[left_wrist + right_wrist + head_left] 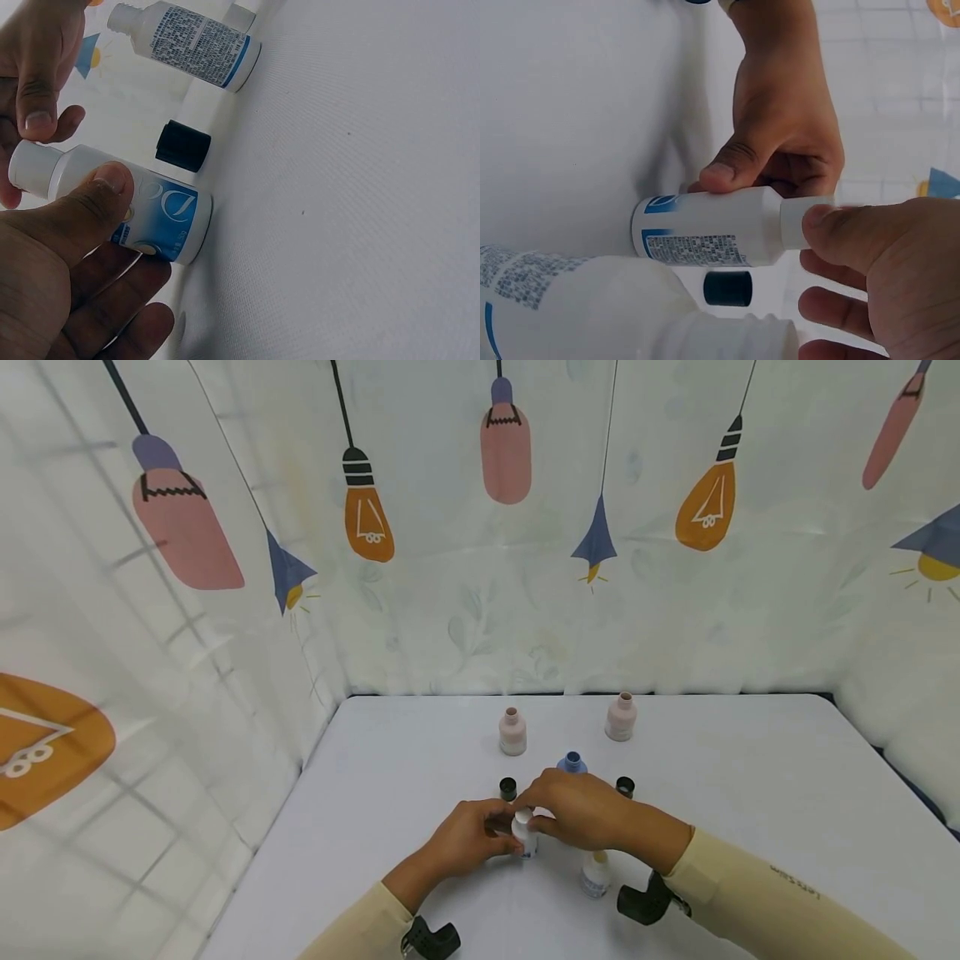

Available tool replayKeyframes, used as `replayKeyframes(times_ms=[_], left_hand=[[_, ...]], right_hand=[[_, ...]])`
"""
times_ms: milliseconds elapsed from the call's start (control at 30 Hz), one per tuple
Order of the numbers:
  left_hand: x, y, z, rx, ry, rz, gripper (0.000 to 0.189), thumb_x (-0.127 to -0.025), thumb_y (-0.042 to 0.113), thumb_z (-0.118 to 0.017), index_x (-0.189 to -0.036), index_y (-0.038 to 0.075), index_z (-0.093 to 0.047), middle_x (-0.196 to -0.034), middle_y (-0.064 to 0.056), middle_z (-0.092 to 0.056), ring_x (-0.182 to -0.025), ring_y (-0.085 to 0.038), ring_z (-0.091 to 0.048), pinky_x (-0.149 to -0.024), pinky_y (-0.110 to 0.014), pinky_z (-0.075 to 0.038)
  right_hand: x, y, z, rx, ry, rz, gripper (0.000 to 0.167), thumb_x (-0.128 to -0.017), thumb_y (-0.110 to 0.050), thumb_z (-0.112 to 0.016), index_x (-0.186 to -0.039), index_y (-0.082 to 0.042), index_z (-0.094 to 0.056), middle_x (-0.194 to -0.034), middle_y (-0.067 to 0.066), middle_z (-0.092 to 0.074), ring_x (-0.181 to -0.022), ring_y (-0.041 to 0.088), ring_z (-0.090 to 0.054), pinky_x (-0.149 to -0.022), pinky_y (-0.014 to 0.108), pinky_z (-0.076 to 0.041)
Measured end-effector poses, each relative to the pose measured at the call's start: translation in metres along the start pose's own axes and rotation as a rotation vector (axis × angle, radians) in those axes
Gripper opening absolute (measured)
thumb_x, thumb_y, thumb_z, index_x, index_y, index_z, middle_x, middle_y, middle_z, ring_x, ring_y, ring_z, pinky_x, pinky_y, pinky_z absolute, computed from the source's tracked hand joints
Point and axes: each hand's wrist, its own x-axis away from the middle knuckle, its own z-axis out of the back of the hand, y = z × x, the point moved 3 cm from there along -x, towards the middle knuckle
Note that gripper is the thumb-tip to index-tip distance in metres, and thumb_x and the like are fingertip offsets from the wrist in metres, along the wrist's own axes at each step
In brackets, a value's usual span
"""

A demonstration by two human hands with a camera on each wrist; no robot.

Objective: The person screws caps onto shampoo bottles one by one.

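Observation:
My left hand (468, 839) grips a white bottle (161, 202) with a blue label around its body, and the bottle stands upright on the table. At its top, my right hand (581, 808) pinches the white cap (799, 223) between thumb and fingers. The cap sits on the bottle's neck; whether it is tight I cannot tell. A second white bottle (596, 877), uncapped, stands to the right, below my right forearm. Close behind the held bottle is a black cap (184, 146).
A blue bottle (572, 762) stands behind my right hand, partly hidden. Another black piece (625, 787) shows past the right wrist. Two open pink bottles, one left (513, 735) and one right (621, 718), stand farther back. A printed curtain (465, 610) hangs behind the white table (375, 777).

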Motion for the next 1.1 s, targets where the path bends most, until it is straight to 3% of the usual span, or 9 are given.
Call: replayKeyframes(times_ms=[200,567,900,1100], left_hand=[[0.0013,0.0007,0.0003,0.004,0.002,0.011,0.035,-0.083,0.018,-0.087,-0.115,0.015,-0.072,-0.106,0.009,-0.073,-0.098,-0.007,-0.070,-0.084,-0.022,-0.055],[0.0000,0.0005,0.0000,0.001,-0.008,0.006,0.037,-0.085,0.019,-0.085,-0.119,0.015,-0.072,-0.106,0.010,-0.073,-0.098,-0.006,-0.070,-0.085,-0.023,-0.055],[0.0000,0.0010,0.0001,0.012,-0.002,0.004,0.035,-0.084,0.017,-0.086,-0.116,0.014,-0.072,-0.105,0.008,-0.074,-0.098,-0.007,-0.070,-0.085,-0.022,-0.055],[-0.0006,-0.0005,0.0002,0.014,-0.002,0.007,0.037,-0.084,0.017,-0.086,-0.119,0.013,-0.072,-0.107,0.008,-0.073,-0.099,-0.007,-0.070,-0.085,-0.022,-0.055]], right_hand=[[0.0008,-0.0018,0.0002,0.003,0.016,0.071,0.034,-0.093,-0.010,-0.077,-0.125,-0.021,-0.075,-0.119,-0.012,-0.070,-0.112,0.011,-0.062,-0.081,0.027,-0.056],[-0.0005,-0.0006,-0.0007,0.016,0.021,0.001,0.025,-0.094,-0.026,-0.078,-0.119,-0.022,-0.076,-0.110,-0.012,-0.069,-0.099,0.006,-0.060,-0.070,0.026,-0.053],[0.0010,-0.0016,0.0016,0.003,0.004,0.049,0.034,-0.095,-0.008,-0.074,-0.126,-0.022,-0.074,-0.120,-0.011,-0.070,-0.113,0.011,-0.062,-0.081,0.029,-0.056],[0.0009,-0.0002,0.0014,0.008,0.008,0.014,0.027,-0.095,-0.018,-0.077,-0.121,-0.023,-0.075,-0.113,-0.012,-0.069,-0.103,0.007,-0.060,-0.072,0.027,-0.054]])
